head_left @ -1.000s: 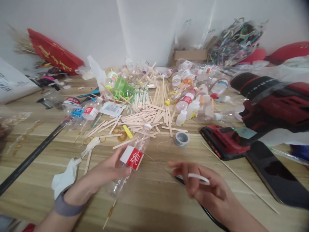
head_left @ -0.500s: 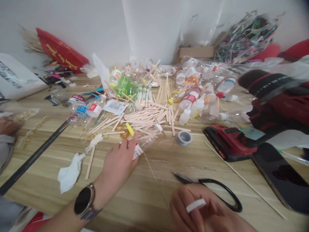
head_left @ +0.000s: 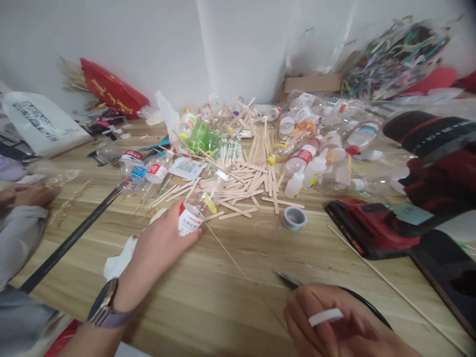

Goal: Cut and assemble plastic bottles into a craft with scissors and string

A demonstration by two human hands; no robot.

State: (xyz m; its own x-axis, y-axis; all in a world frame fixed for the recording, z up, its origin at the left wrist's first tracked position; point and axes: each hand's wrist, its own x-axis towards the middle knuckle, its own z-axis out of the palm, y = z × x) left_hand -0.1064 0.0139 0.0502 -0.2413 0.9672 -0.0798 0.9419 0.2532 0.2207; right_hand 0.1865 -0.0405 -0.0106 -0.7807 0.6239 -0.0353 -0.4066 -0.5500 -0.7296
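My left hand (head_left: 163, 243) is wrapped around a clear plastic bottle (head_left: 213, 191) with a red and white label, held tilted above the table. A yellow piece (head_left: 208, 203) shows at the bottle's side. From the bottle a thin string (head_left: 226, 249) runs down toward my right hand (head_left: 323, 322), fading near the fingers. The right fingers are curled closed, with a short white strip (head_left: 326, 316) across them; whether it is held or wrapped on is unclear. Scissors (head_left: 286, 280) with black handles lie beside and partly behind this hand.
Wooden craft sticks (head_left: 238, 191) and several plastic bottles (head_left: 303, 156) crowd the back. A grey tape roll (head_left: 294, 218) sits mid-table. Right are a red and black power drill (head_left: 372, 230), a phone (head_left: 446, 277) and a thin stick (head_left: 394, 282). Another person's hands (head_left: 33, 193) are at left.
My left hand has drawn the bottle back to the left and tipped it more upright. The right hand stays closed by the scissors. The whole view has shifted slightly.
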